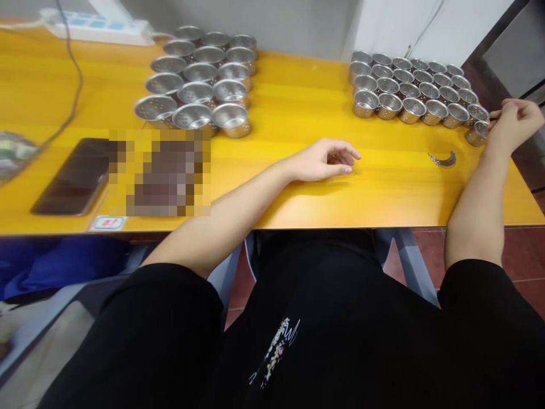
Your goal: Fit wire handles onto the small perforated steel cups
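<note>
My left hand (326, 160) hovers low over the yellow table (293, 102) or rests lightly on it; its fingers are loosely bent and apart, holding nothing. My right hand (518, 122) is at the table's right end, with fingers curled in. One small perforated metal cup (476, 135) stands right beside it, in front of the end of a row and partly behind my wrist. Whether the fingers touch that cup or pinch something small is hidden. Several nested curved metal pieces (445, 160) lie between my hands, nearer the right forearm.
Similar metal cups (412, 109) stand in close rows at the back right. A block of larger perforated cups (196, 116) is at the left. Further left are a dark phone (72, 176), a blurred-out patch (164, 176), a cable (76, 85) and a power strip (102, 28).
</note>
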Available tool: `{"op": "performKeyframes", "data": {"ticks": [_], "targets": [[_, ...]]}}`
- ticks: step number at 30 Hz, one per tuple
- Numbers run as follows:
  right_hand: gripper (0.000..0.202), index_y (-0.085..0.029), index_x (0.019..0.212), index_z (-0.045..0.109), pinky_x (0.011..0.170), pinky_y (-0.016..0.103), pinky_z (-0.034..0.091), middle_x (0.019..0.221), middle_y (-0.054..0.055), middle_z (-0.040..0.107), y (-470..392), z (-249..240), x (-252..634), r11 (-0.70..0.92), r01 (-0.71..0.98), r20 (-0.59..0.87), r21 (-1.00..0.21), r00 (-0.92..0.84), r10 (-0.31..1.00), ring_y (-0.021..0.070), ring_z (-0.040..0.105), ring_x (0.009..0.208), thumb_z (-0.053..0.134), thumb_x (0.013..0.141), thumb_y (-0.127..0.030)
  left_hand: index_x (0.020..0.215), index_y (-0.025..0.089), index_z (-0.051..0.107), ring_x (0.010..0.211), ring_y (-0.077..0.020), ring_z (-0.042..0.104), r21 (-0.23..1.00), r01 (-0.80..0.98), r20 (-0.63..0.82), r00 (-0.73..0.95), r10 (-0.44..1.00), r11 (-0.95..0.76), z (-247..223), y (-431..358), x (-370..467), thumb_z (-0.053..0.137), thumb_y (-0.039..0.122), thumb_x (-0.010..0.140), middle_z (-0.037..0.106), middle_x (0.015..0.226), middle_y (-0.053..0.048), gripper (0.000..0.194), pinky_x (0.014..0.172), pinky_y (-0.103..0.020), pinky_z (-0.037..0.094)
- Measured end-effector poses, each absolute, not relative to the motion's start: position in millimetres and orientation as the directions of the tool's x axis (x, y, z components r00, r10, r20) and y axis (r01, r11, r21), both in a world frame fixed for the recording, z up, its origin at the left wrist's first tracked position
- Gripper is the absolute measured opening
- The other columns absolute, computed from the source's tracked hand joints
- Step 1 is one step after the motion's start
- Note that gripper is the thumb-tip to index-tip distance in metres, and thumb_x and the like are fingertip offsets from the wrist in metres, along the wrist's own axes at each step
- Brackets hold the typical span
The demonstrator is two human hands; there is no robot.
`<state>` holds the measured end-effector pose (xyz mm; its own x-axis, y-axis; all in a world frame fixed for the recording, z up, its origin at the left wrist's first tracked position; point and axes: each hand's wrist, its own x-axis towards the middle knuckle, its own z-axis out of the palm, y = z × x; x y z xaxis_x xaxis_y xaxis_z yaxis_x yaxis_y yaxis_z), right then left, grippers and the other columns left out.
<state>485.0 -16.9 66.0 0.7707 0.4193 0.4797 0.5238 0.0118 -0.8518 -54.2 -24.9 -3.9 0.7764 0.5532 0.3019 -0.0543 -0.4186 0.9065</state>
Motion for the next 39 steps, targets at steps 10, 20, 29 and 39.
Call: {"op": "performKeyframes", "data": {"ticks": [10,20,29,39], "targets": [[0.04,-0.025,0.103,0.076,0.1,0.047,0.074,0.088,0.004,0.08,-16.5,66.4,448.8,0.036,0.589,0.519,-0.807,0.68,0.517,0.0259,0.09,0.091,0.056,0.121,0.005,0.138,0.02,0.094,0.1,-0.0279,0.084,0.715,0.263,0.349,0.669,0.656,-0.648,20.6,-28.5,-68.0,0.083,0.038,0.108,0.091,0.109,-0.009,0.036,0.106,-0.046,0.07],[0.035,-0.029,0.101,0.073,0.096,0.044,0.072,0.088,0.005,0.077,-2.6,58.0,449.2,0.041,0.556,0.476,-0.83,0.668,0.572,0.0238,0.082,0.085,0.064,0.124,-0.004,0.124,0.023,0.088,0.112,-0.0325,0.084,0.679,0.419,0.418,0.454,0.787,-0.603,16.7,-7.6,-77.8,0.082,0.035,0.103,0.092,0.118,-0.013,0.024,0.12,-0.053,0.068],[0.037,-0.027,0.102,0.076,0.098,0.046,0.073,0.083,0.002,0.074,-3.9,57.8,445.3,0.036,0.536,0.455,-0.843,0.677,0.579,0.0225,0.081,0.081,0.059,0.121,0.0,0.12,0.028,0.087,0.101,-0.0326,0.079,0.671,0.531,0.403,0.325,0.855,-0.518,27.4,1.9,-99.0,0.086,0.04,0.104,0.083,0.089,-0.005,0.02,0.115,-0.053,0.063],[0.042,-0.03,0.094,0.071,0.1,0.05,0.071,0.079,0.001,0.068,-14.3,68.7,423.7,0.062,0.472,0.411,-0.879,0.687,0.599,0.0225,0.068,0.07,0.061,0.12,0.002,0.113,0.032,0.086,0.152,-0.0473,0.072,0.644,0.629,0.433,0.171,0.885,-0.437,19.0,25.4,-143.5,0.09,0.069,0.106,0.083,0.089,-0.008,0.039,0.132,-0.073,0.04]]}}
